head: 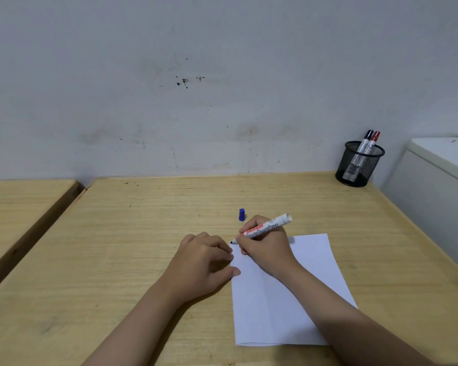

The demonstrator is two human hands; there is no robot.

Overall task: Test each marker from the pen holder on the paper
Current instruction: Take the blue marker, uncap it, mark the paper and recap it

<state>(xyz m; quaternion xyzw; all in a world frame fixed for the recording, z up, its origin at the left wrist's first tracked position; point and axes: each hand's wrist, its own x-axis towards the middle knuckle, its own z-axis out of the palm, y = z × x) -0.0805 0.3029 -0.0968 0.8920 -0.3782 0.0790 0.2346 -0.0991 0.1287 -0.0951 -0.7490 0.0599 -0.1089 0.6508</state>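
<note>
A white sheet of paper [283, 307] lies on the wooden table [122, 247]. My right hand [265, 247] grips an uncapped white board marker [269, 227], its dark tip touching the paper's top left corner. My left hand [204, 262] rests flat on the table, its fingertips pressing on the paper's left edge. The marker's blue cap [241, 214] stands on the table just behind my right hand. A black mesh pen holder [358, 165] at the back right corner holds two capped markers, one with a dark cap [366, 140], one with a red cap [373, 141].
A white cabinet or appliance [439, 186] borders the table's right side. A second wooden table [19, 204] stands to the left across a dark gap. A stained grey wall runs behind both.
</note>
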